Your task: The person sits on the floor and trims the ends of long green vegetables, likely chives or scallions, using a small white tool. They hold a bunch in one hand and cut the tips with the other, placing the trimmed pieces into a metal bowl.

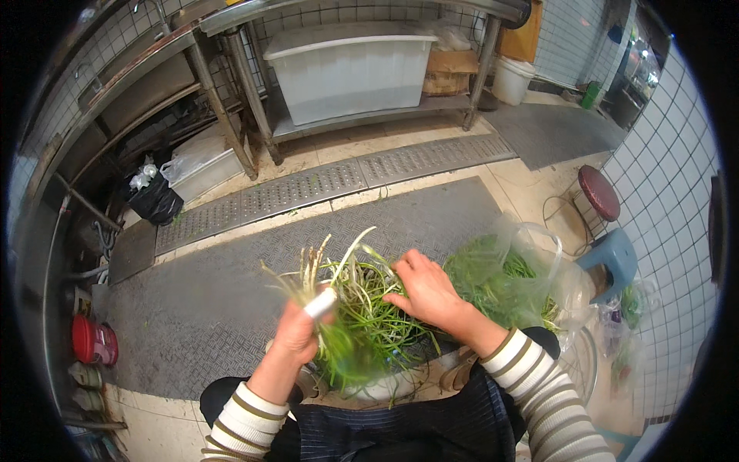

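Observation:
My left hand (pixel 297 332) is closed around a bunch of thin scallions (pixel 312 263), pale root ends up and green leaves hanging down to the right. A white band (pixel 320 303) lies across its thumb side; I cannot tell whether it is a wrap. My right hand (pixel 424 286) hovers at the right edge of a loose heap of scallions (pixel 369 306), thumb and fingers apart, with nothing visible in its grasp. Under the heap, between my knees, shows part of a white surface (pixel 381 390), mostly hidden by leaves. The leaves near my left hand are blurred.
A clear plastic bag (pixel 540 248) with more greens stands at my right knee. Beyond it are a blue plastic stool (pixel 612 260) and a red-topped stool (pixel 599 193). A dark textured mat (pixel 202 323) covers the floor up to a metal drain grate (pixel 306 187). A red tub (pixel 95 341) sits far left.

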A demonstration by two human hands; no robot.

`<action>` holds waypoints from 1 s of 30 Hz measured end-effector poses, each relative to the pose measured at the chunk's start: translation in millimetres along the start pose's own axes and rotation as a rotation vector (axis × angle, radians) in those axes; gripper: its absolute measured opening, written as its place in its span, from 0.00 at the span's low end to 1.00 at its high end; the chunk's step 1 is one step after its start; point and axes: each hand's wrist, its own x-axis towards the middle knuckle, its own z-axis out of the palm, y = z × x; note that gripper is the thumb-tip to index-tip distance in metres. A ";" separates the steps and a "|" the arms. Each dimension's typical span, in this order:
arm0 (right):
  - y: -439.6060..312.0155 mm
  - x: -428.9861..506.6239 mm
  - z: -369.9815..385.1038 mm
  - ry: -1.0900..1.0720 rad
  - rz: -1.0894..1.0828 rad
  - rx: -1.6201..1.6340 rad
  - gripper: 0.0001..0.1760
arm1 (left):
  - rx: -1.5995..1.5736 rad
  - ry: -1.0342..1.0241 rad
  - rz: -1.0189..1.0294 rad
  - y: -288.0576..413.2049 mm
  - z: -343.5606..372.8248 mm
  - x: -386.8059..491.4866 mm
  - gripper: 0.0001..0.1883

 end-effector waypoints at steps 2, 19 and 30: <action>1.3 6.8 -6.8 -0.025 0.084 0.266 0.14 | 0.012 -0.002 -0.004 -3.3 0.2 0.7 0.14; -11.6 26.3 4.5 0.043 0.453 1.465 0.08 | 0.427 0.081 0.062 -30.2 19.1 -4.8 0.21; -19.3 20.8 12.1 0.019 0.407 1.447 0.09 | 0.462 -0.011 0.196 -38.8 19.5 0.6 0.25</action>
